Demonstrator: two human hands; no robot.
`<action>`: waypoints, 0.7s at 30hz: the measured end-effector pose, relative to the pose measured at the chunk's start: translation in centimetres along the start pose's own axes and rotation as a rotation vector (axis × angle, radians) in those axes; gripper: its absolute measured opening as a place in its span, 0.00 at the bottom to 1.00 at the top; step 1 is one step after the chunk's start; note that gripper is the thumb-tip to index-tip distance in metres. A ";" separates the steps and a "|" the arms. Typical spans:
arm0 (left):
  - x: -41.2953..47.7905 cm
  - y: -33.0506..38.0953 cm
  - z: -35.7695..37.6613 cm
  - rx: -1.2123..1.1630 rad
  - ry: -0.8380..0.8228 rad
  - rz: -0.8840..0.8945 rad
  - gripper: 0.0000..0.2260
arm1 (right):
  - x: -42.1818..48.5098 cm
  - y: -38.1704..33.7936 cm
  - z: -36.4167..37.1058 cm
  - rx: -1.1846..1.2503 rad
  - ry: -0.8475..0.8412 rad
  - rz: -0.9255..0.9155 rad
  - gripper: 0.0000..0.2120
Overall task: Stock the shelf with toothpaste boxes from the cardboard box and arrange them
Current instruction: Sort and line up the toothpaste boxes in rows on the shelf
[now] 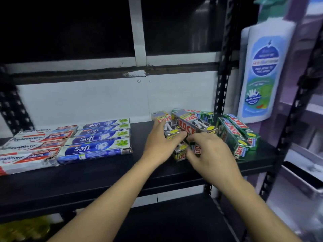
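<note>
Clearly both hands work the loose heap of grey toothpaste boxes (190, 130) at frame centre on the black shelf (104, 173): the left hand (160, 145) cups the heap's side, the right hand (208, 154) curls half-closed over its near end, likely squaring it. Green boxes (236, 135) lie askew right; blue boxes (97, 137) and red-and-white boxes (31, 147) sit tidy left. No cardboard box shows.

A black metal rack (222, 79) with slotted uprights stands against a white wall (87, 100). Above the wall runs a window (70, 27) with a white frame and dark panes, so the light is indoor and dim. To the right a blurred purple-tinted area shows pale trays (304, 179) on another rack.
</note>
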State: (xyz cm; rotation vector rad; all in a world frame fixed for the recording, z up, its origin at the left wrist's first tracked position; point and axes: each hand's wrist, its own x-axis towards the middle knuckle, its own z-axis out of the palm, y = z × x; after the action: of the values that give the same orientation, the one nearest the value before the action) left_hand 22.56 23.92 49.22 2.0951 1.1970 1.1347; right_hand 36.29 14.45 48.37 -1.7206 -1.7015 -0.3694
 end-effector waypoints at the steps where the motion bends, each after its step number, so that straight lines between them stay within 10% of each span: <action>1: 0.0 -0.3 0.4 0.011 0.022 0.005 0.16 | -0.4 0.1 0.4 0.005 -0.022 0.007 0.13; 15: -3.8 -2.5 -3.0 0.231 0.046 -0.016 0.28 | -0.6 1.6 1.5 0.023 0.379 0.095 0.17; 21: -5.0 -3.4 -3.5 0.094 0.101 -0.039 0.24 | 2.6 3.3 1.1 0.119 -0.028 0.265 0.31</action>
State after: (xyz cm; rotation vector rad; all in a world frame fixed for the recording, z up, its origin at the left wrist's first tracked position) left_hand 16.66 21.39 46.55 2.0948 1.3560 1.2010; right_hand 39.44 17.41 48.36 -1.8395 -1.4588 -0.1217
